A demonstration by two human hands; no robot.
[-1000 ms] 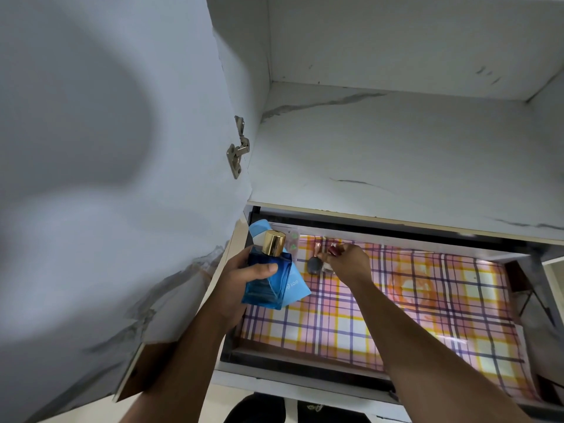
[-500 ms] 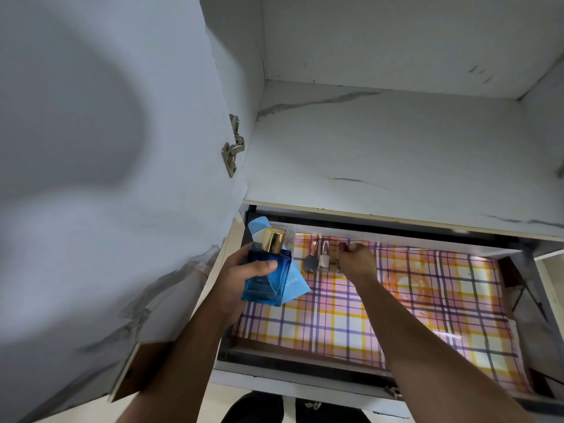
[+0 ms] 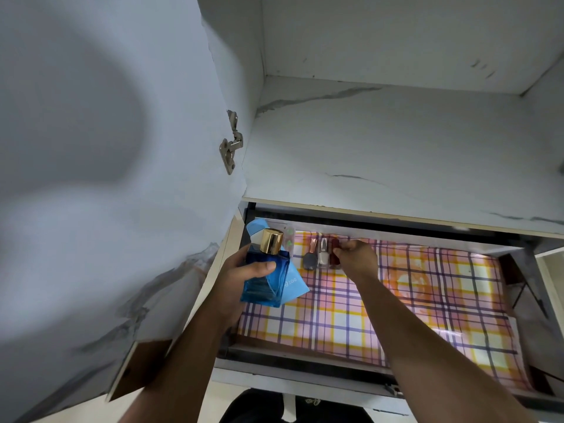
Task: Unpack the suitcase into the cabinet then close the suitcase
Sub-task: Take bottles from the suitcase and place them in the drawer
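Nearest to us, both forearms reach up from the bottom of the view into an open drawer [image 3: 305,366] of the cabinet [image 3: 396,141]. Our left hand [image 3: 241,276] has its grip closed around a blue square perfume bottle [image 3: 265,280] with a gold cap [image 3: 271,241], thumb across the front face, and the same hand holds a light blue carton [image 3: 294,283] behind the bottle; both are over the left end of the drawer, above its liner. The drawer floor is covered with a plaid liner [image 3: 381,315] in pink, yellow and purple. Farther in, our right hand [image 3: 357,259] reaches to the back left part of the drawer, its fingers curled and pinching the top of a dark red nail polish bottle [image 3: 334,254] that is on the liner. Just beside it on the left stand a white nail polish bottle [image 3: 323,254] and a grey nail polish bottle [image 3: 309,257] with a rosy cap, the three in a close row near the drawer's back wall. A small clear packet [image 3: 288,238] with green marks shows behind the perfume cap. Above the drawer, the marbled white shelf of the cabinet stretches back to the rear panel. On the left the open cabinet door [image 3: 106,178] fills the view, with a metal hinge [image 3: 231,145] at its inner edge. The suitcase is out of view.
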